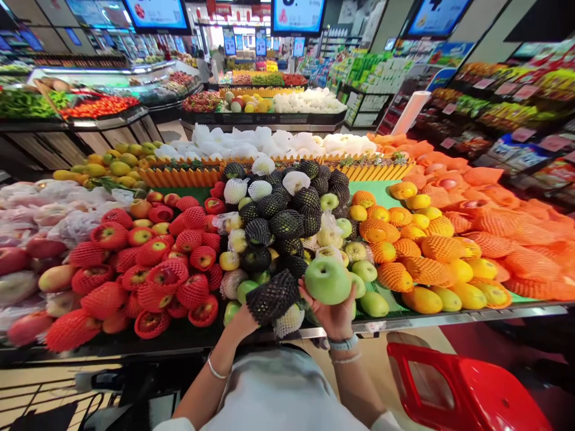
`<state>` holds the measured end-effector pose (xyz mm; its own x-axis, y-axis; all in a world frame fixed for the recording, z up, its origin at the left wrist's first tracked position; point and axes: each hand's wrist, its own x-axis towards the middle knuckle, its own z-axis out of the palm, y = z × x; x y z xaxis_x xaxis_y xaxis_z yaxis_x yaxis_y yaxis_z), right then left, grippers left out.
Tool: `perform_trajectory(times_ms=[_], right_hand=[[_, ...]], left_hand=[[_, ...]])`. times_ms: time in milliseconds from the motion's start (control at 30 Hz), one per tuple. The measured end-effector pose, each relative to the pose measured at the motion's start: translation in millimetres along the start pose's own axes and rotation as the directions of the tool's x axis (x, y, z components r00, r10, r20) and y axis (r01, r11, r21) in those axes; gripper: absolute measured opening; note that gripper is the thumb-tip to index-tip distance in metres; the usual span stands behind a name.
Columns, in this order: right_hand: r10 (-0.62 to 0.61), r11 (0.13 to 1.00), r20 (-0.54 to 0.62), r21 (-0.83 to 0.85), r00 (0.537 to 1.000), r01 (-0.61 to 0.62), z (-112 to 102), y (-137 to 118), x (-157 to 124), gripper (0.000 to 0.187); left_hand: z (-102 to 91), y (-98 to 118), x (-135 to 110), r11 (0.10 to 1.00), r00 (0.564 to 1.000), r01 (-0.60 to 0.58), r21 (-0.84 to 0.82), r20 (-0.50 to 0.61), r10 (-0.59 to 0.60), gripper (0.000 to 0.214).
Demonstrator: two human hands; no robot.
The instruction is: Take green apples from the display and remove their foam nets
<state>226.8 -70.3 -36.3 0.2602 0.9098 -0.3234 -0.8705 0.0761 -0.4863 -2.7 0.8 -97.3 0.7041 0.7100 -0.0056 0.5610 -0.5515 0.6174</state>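
A large green apple (pixel 327 280) rests in my right hand (pixel 331 316), its stem end up and my fingers curled around its underside. Just to its left, a black foam net sleeve (pixel 274 296) is on my left hand (pixel 244 320). The net covers most of the fingers, so their exact grip is hidden. Net and apple are close together but apart, over the front edge of the fruit display. Behind them lie several fruits in black foam nets (pixel 287 224), and loose green apples (pixel 374 304) sit to the right.
Red-netted apples (pixel 168 275) fill the left, orange-netted mangoes (pixel 426 251) the right. A metal rail (pixel 417 323) edges the display. Below right stands a red plastic stool (pixel 467 383); a wire cart (pixel 40 395) is at lower left. White-wrapped fruit (pixel 265 142) lies behind an orange fence (pixel 184 176).
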Motion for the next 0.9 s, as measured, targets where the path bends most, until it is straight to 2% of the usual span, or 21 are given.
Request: perform_trajectory(times_ms=[133,267,367,467,600,733,833,900], right_hand=[[-0.073,0.996,-0.044,-0.058,0.996,0.071,3,11,-3,0.065],[-0.066,0.977,-0.051,-0.205,0.997,0.054,-1,17,-4,0.070],[-0.090,0.914,0.009,-0.396,0.996,0.086,-6,24,-2,0.076],[-0.103,0.815,0.094,-0.563,0.990,0.138,-11,30,0,0.081],[-0.133,0.768,0.110,-0.616,0.985,0.172,-11,29,-1,0.081],[-0.072,0.757,0.119,-0.640,0.990,0.132,-9,23,-1,0.085],[-0.061,0.752,0.107,-0.649,0.992,0.116,-8,20,1,0.082],[-0.079,0.757,0.114,-0.640,0.990,0.134,-7,19,2,0.083]], left_hand=[[-2.2,21,-5,0.988,0.991,-0.110,0.110,0.094,0.100,0.047],[-9.1,36,-5,0.949,0.965,-0.243,0.201,0.152,0.215,0.043],[-21.1,46,-1,0.915,0.951,-0.307,0.261,0.105,0.289,0.046],[-37.0,63,8,0.911,0.933,-0.353,0.214,0.013,0.359,0.048],[-52.5,81,16,0.902,0.912,-0.403,0.154,-0.022,0.411,0.045],[-49.0,77,12,0.917,0.933,-0.359,0.172,0.034,0.359,0.041],[-35.5,62,6,0.923,0.947,-0.320,0.214,0.095,0.306,0.041],[-25.2,51,4,0.930,0.953,-0.301,0.211,0.093,0.288,0.040]])
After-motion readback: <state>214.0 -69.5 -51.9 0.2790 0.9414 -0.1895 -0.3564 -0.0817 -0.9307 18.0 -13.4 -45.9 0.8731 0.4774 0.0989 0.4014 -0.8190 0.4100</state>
